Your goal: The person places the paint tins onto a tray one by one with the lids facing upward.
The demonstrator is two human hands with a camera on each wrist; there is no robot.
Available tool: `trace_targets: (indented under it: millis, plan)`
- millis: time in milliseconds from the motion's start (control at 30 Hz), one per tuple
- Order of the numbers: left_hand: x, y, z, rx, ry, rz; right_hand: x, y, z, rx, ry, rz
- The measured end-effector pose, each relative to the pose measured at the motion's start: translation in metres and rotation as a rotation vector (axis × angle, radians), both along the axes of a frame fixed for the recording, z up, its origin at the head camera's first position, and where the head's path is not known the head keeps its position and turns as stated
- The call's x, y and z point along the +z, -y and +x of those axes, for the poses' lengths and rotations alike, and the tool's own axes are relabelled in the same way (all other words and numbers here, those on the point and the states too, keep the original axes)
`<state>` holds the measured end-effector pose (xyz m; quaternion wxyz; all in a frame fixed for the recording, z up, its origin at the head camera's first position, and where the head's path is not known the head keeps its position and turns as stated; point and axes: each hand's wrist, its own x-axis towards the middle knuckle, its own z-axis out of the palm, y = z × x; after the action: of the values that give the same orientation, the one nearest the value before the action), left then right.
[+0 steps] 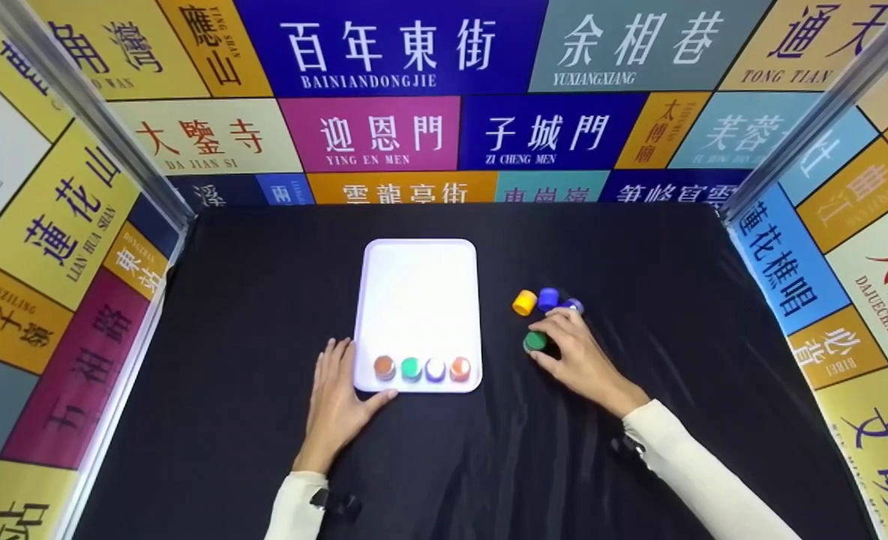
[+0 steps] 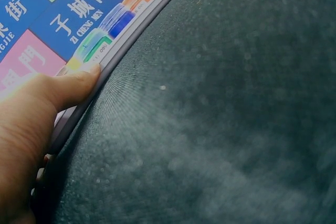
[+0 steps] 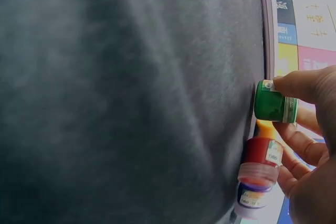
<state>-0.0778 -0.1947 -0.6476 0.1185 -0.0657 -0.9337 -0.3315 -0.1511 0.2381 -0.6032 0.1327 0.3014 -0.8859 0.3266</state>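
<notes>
Green-capped jar (image 1: 535, 342) sits upright on the black cloth (image 1: 639, 465), right of the white tray (image 1: 419, 300) and well apart from it — my right hand (image 1: 575, 360) is on it, thumb and fingertips curled round the cap from the right side and pinching it. In the right wrist view the same jar (image 3: 274, 102) has my thumb over its top edge, fingers (image 3: 302, 145) folded below. Its axis is vertical, short and stubby, so the grip comes from above and the side. Just behind it, touching or nearly so, stand the yellow jar (image 1: 524, 302), the blue jar (image 1: 548, 298) and another blue-lidded one (image 1: 571, 305) partly hidden by my fingers; the wrist view also shows a red-capped jar (image 3: 260, 163) right beside the green one. The tray lies to the left of the grip — its near edge already carries a row of four jars: orange (image 1: 384, 367), green (image 1: 411, 367), blue-white (image 1: 435, 368), orange-red (image 1: 460, 368). My left hand (image 1: 337, 394) lies flat beside the tray's near-left corner, fingers straight, thumb against the rim (image 2: 79, 111), holding nothing. Right hand is far nearer the loose jars; the left is nearer the tray.
</notes>
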Motion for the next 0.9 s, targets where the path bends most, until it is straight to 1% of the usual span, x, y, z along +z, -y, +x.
trace_targets:
  millis: [167, 333, 467, 633, 800, 900]
  plan:
    - [0.0, 0.001, 0.0, 0.008, 0.018, -0.005, 0.002, 0.012, -0.005, 0.026, -0.018, 0.0]
    - [0.0, 0.0, -0.001, 0.011, 0.049, -0.002, 0.007, 0.023, -0.013, 0.07, -0.028, -0.018]
    - [0.0, -0.001, -0.002, 0.008, 0.063, 0.002, 0.011, 0.034, -0.019, 0.082, -0.028, -0.006]
    - [0.001, -0.001, -0.001, 0.011, 0.062, -0.001, 0.014, 0.051, -0.028, 0.116, -0.004, 0.0]
    - [0.001, 0.0, 0.001, 0.02, 0.059, 0.005, 0.015, 0.071, -0.037, 0.153, -0.008, 0.004]
    - [0.001, 0.0, 0.001, 0.021, 0.062, 0.009, 0.015, 0.083, -0.04, 0.175, -0.01, 0.012]
